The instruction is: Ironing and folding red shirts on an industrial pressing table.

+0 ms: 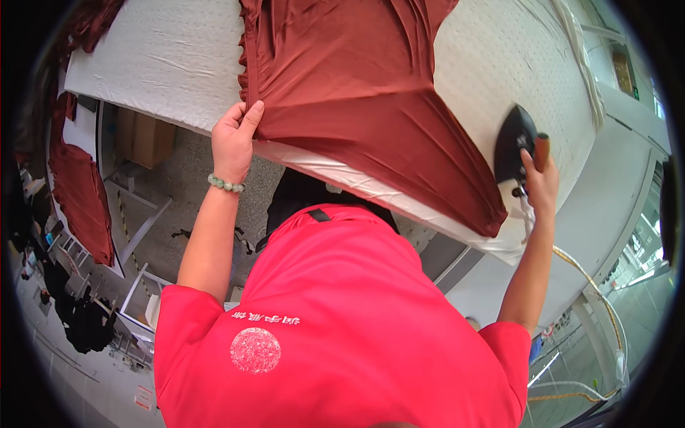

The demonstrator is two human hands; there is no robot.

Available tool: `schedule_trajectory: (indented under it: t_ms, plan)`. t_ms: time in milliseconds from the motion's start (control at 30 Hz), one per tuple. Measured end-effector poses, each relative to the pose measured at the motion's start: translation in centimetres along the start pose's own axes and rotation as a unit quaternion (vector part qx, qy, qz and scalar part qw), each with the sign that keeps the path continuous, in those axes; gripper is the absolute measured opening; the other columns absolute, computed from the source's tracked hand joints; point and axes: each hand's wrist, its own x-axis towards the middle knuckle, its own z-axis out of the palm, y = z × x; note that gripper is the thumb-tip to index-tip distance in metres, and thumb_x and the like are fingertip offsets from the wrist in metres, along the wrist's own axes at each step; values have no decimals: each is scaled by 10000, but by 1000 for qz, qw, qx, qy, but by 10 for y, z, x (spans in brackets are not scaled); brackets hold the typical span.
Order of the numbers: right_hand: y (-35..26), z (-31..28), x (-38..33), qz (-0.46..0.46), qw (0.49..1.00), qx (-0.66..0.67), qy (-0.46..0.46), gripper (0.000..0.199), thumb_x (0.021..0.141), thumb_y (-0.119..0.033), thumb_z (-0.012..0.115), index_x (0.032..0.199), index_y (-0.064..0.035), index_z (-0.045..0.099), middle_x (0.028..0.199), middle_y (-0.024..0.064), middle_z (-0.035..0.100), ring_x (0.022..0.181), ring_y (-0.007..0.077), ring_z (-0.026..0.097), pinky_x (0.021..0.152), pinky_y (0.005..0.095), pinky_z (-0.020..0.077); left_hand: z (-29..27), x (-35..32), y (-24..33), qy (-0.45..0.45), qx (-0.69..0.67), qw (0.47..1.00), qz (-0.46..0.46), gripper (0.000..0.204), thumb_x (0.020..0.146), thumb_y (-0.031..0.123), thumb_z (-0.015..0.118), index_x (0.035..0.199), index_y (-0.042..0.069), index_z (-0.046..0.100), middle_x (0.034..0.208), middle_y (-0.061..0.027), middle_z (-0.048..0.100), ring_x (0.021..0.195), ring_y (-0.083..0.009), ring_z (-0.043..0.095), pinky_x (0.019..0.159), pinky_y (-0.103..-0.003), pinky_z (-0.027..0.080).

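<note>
A dark red garment (342,85) with one ruffled edge lies spread over the white padded ironing table (164,50). My left hand (234,139) pinches the garment's near left corner, by the ruffle, at the table's front edge. In my right hand (541,182) is the wooden handle of a black steam iron (515,139). The iron rests to the right of the garment, on the white cover or just above it; I cannot tell which. The garment's lower right end reaches the front edge, a little short of the iron.
A hose and cord (589,278) run from the iron down the right side. More dark red fabric (78,192) hangs at the left. A cardboard box (146,135) stands beneath the table. White metal frames (146,225) and a dark garment pile (85,321) are at the lower left.
</note>
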Motion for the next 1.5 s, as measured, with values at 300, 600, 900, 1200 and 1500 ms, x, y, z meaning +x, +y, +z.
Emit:
schedule_trajectory:
  t_ms: [300, 600, 900, 1200, 1500]
  plan:
    - [-229, 121, -70, -159, 963, -178, -128, 371, 872, -250, 693, 1182, -62, 617, 865, 248, 696, 825, 437, 683, 723, 521, 537, -6, -3, -4, -18, -6, 1000, -15, 141, 973, 161, 677, 967, 21, 665, 828, 74, 603, 714, -1, 473, 627, -182, 389]
    - [-260, 133, -74, -145, 952, -219, -155, 394, 875, -260, 691, 1197, -46, 612, 835, 226, 704, 798, 413, 692, 723, 496, 544, -22, -14, 5, -2, 77, 997, -13, 153, 967, 130, 677, 1028, -10, 665, 874, 48, 633, 762, -19, 530, 675, -182, 433]
    - [-242, 123, -65, -99, 967, -192, -138, 419, 872, -313, 701, 1182, -49, 607, 874, 229, 704, 813, 406, 696, 723, 490, 538, -20, -17, 14, -32, 16, 999, -15, 150, 975, 123, 664, 1040, -12, 658, 884, 35, 637, 793, -29, 545, 715, -193, 448]
    - [-246, 122, -70, -163, 950, -150, -218, 421, 863, -369, 713, 1108, -40, 621, 860, 212, 707, 820, 411, 694, 726, 491, 539, -28, -17, 14, -26, 13, 999, 28, 128, 978, 98, 648, 1036, -16, 658, 890, 40, 632, 786, -20, 525, 701, -180, 414]
    - [-13, 19, 69, 53, 987, -152, 12, 528, 886, -485, 702, 1076, 7, 691, 937, 182, 723, 895, 299, 698, 807, 399, 505, -11, -12, 26, -51, 45, 997, 33, 105, 976, 80, 632, 988, -18, 665, 886, 40, 635, 766, -14, 510, 677, -174, 383]
